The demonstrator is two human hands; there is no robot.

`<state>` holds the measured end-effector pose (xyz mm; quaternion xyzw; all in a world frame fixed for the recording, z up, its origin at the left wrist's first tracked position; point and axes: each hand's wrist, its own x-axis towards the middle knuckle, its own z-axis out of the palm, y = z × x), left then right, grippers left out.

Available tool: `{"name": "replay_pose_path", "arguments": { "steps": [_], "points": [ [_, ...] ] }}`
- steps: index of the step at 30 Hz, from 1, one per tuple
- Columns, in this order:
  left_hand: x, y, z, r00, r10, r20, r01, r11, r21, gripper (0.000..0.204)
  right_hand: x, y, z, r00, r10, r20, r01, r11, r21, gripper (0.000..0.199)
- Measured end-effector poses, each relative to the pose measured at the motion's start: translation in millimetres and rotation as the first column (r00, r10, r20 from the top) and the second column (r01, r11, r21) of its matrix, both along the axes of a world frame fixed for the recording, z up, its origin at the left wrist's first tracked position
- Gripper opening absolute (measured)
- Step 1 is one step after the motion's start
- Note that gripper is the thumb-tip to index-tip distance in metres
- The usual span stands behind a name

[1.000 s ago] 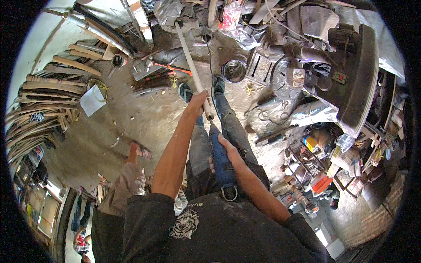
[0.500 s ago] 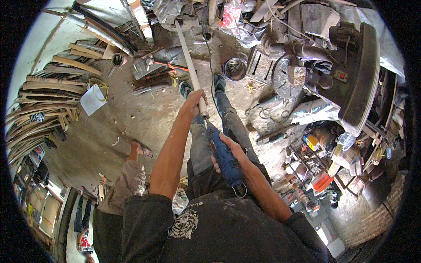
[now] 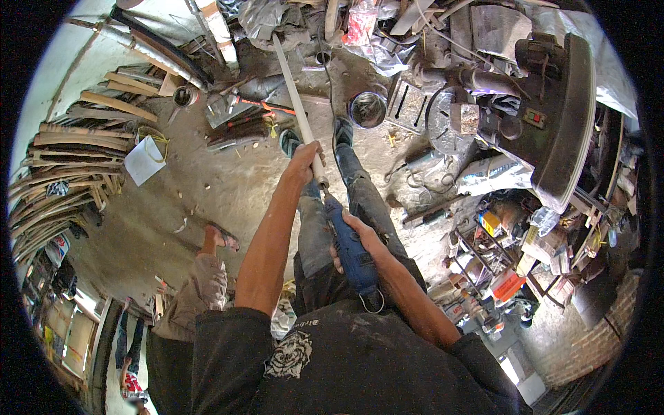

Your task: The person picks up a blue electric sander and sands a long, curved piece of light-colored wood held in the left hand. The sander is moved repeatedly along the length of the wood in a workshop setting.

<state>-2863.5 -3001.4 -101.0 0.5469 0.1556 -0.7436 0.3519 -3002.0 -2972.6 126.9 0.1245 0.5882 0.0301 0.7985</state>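
My left hand (image 3: 305,163) is closed round a long pale wooden rod (image 3: 295,99), near its lower end. The rod slants up and away from me toward the far clutter. In my right hand (image 3: 362,238) is a blue rotary tool (image 3: 353,253), its fingers wrapped round the body. The tool's narrow tip meets the near end of the rod; whether the bit sits inside the wood is too small to tell. A wire loop (image 3: 372,302) hangs at the tool's back end. A dark cord (image 3: 330,90) runs across the floor beside the rod.
Curved wooden pieces (image 3: 83,138) are stacked along the left. A hand saw with orange trim (image 3: 266,105) lies ahead, near a round tin (image 3: 369,109). At right stands a large belt machine (image 3: 564,124) with a disc (image 3: 448,121). Another person's foot (image 3: 223,239) shows at left.
Both hands keep their holds, and the tool stays at the rod's end. The whole view has shifted very slightly; otherwise little differs.
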Motion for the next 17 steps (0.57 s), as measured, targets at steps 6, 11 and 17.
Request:
{"name": "replay_pose_path", "arguments": {
  "steps": [6,11,17],
  "points": [
    [1.7,3.5,-0.3,1.000,-0.011,0.007,0.011,0.999,-0.039,0.015,-3.6,-2.7,5.2,0.992,-0.107,0.074,0.105,0.994,0.021,0.053],
    [7.0,-9.1,-4.3,0.997,-0.077,0.011,0.077,0.996,-0.037,0.017,-23.4,0.2,25.0,0.994,-0.087,0.072,0.087,0.996,-0.008,0.054],
    [3.8,-11.7,-8.7,0.993,-0.108,0.042,0.110,0.993,-0.040,0.022,-27.2,5.2,13.5,0.999,0.027,-0.018,-0.027,0.999,-0.019,0.059]
  ]
}}
